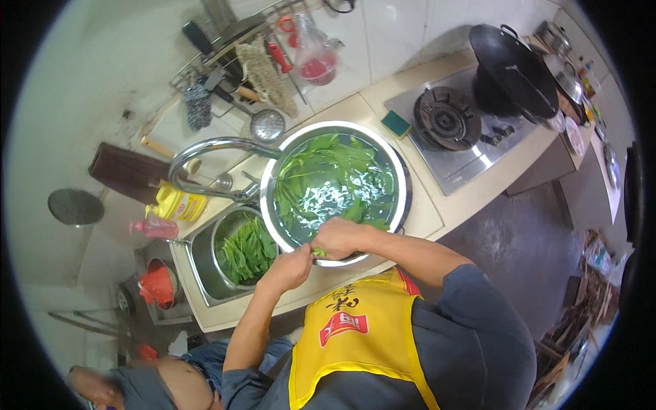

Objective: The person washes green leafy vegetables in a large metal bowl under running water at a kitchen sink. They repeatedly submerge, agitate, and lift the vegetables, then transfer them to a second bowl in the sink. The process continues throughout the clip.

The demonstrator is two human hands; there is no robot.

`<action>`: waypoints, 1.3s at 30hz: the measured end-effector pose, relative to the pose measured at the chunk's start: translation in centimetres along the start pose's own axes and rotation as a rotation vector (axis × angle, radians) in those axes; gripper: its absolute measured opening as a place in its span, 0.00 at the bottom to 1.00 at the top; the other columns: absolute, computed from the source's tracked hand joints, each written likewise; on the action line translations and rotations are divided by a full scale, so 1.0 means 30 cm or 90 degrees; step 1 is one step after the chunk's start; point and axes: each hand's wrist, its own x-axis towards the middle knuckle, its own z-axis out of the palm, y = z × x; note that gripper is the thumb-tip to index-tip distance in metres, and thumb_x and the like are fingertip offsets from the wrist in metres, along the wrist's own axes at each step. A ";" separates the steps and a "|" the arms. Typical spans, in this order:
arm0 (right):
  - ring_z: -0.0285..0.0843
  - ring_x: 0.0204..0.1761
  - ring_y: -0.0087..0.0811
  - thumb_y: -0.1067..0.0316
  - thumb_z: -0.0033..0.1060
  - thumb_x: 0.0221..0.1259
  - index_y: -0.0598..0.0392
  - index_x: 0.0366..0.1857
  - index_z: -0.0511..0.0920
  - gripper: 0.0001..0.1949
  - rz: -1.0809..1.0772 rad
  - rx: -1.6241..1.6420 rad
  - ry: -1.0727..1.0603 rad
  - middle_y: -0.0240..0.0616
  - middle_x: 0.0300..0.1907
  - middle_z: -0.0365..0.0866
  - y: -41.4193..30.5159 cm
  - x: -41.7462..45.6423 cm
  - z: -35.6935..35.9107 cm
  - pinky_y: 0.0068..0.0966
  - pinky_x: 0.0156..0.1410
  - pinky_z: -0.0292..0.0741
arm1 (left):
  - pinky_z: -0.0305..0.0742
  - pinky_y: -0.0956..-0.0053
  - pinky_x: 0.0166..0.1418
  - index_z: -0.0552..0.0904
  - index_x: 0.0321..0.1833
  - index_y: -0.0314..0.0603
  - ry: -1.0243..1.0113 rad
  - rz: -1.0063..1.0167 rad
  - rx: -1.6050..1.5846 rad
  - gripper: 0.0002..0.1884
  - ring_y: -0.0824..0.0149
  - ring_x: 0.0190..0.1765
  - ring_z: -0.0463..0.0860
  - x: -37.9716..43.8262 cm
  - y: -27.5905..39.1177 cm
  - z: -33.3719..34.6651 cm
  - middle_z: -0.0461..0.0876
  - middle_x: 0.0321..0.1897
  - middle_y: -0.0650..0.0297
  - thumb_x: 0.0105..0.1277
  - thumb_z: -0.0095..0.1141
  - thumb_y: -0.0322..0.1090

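A large round metal basin (403,169) stands on the counter, filled with water. Leafy greens (353,154) with long stems float in it. Over its near rim, my right hand (341,238) is closed around a small green vegetable piece (319,252). The fingertips of my left hand (288,267) meet my right hand there and pinch the same piece; most of it is hidden by my fingers. Left of the basin, a metal bowl (217,233) in the sink holds more cut leafy greens (248,251).
A chrome faucet (205,146) arches over the basin's rim. Left of it is a yellow detergent jug (179,202). A sponge (395,124), gas burner (447,119) and black wok (512,72) are to the right. Utensils hang on a wall rack. Another person (179,382) is at lower left.
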 end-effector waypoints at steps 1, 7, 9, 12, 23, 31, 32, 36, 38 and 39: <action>0.84 0.33 0.54 0.59 0.61 0.58 0.54 0.30 0.84 0.10 -0.016 -0.013 -0.009 0.48 0.27 0.85 0.001 -0.012 -0.005 0.49 0.37 0.79 | 0.76 0.43 0.46 0.71 0.46 0.31 -0.012 0.012 0.002 0.12 0.34 0.39 0.82 -0.006 0.008 0.006 0.83 0.34 0.38 0.76 0.43 0.36; 0.85 0.31 0.52 0.64 0.63 0.45 0.57 0.22 0.84 0.07 -0.034 -0.058 0.063 0.50 0.24 0.84 0.023 -0.067 -0.040 0.45 0.36 0.80 | 0.79 0.44 0.41 0.73 0.45 0.36 0.055 -0.023 0.072 0.12 0.39 0.35 0.85 0.045 0.060 0.034 0.85 0.30 0.43 0.73 0.47 0.39; 0.85 0.31 0.52 0.64 0.63 0.45 0.57 0.21 0.84 0.08 -0.018 -0.042 0.068 0.50 0.25 0.85 0.017 -0.067 -0.039 0.45 0.37 0.81 | 0.79 0.43 0.41 0.73 0.44 0.35 0.092 -0.076 0.082 0.12 0.38 0.33 0.85 0.042 0.094 0.070 0.85 0.27 0.43 0.73 0.47 0.40; 0.86 0.33 0.52 0.64 0.64 0.45 0.59 0.22 0.85 0.08 0.048 -0.032 0.098 0.52 0.26 0.86 -0.024 -0.060 0.013 0.45 0.40 0.83 | 0.78 0.43 0.42 0.75 0.43 0.35 0.148 -0.153 0.023 0.14 0.36 0.34 0.85 0.040 0.110 0.109 0.84 0.27 0.41 0.72 0.49 0.42; 0.85 0.30 0.48 0.51 0.59 0.62 0.57 0.34 0.87 0.18 0.184 0.231 0.103 0.49 0.27 0.86 -0.140 0.037 -0.039 0.40 0.38 0.80 | 0.59 0.79 0.22 0.73 0.36 0.44 0.360 -0.185 -0.793 0.13 0.79 0.20 0.63 -0.022 -0.024 0.192 0.66 0.20 0.74 0.80 0.42 0.40; 0.86 0.36 0.30 0.53 0.61 0.67 0.55 0.46 0.87 0.17 0.356 0.475 0.139 0.41 0.41 0.89 0.049 0.146 -0.168 0.28 0.46 0.80 | 0.51 0.77 0.21 0.70 0.33 0.45 0.660 -0.311 -1.020 0.11 0.77 0.19 0.55 -0.313 -0.294 0.167 0.59 0.19 0.73 0.76 0.39 0.34; 0.85 0.35 0.30 0.54 0.62 0.66 0.57 0.45 0.87 0.17 0.422 0.497 0.210 0.40 0.38 0.89 0.115 0.149 -0.138 0.28 0.46 0.80 | 0.52 0.77 0.21 0.70 0.33 0.45 0.689 -0.343 -0.997 0.11 0.76 0.19 0.55 -0.380 -0.360 0.190 0.59 0.19 0.73 0.76 0.39 0.34; 0.85 0.37 0.54 0.52 0.61 0.62 0.64 0.38 0.85 0.20 0.498 0.235 0.291 0.58 0.33 0.86 0.278 0.187 -0.025 0.40 0.47 0.78 | 0.59 0.78 0.21 0.75 0.37 0.41 0.714 -0.476 -0.908 0.12 0.77 0.19 0.62 -0.600 -0.680 0.340 0.63 0.19 0.72 0.78 0.40 0.35; 0.84 0.40 0.57 0.53 0.62 0.62 0.64 0.38 0.84 0.20 0.541 0.093 0.329 0.60 0.35 0.85 0.268 0.227 0.029 0.43 0.49 0.78 | 0.63 0.77 0.21 0.78 0.39 0.37 0.721 -0.509 -0.865 0.12 0.76 0.19 0.67 -0.674 -0.833 0.405 0.69 0.20 0.70 0.77 0.43 0.36; 0.84 0.41 0.57 0.53 0.62 0.62 0.64 0.38 0.84 0.20 0.561 0.038 0.333 0.60 0.36 0.85 0.305 0.233 0.076 0.43 0.50 0.79 | 0.64 0.77 0.21 0.78 0.40 0.36 0.725 -0.522 -0.815 0.13 0.75 0.19 0.69 -0.683 -0.897 0.421 0.70 0.20 0.69 0.77 0.44 0.36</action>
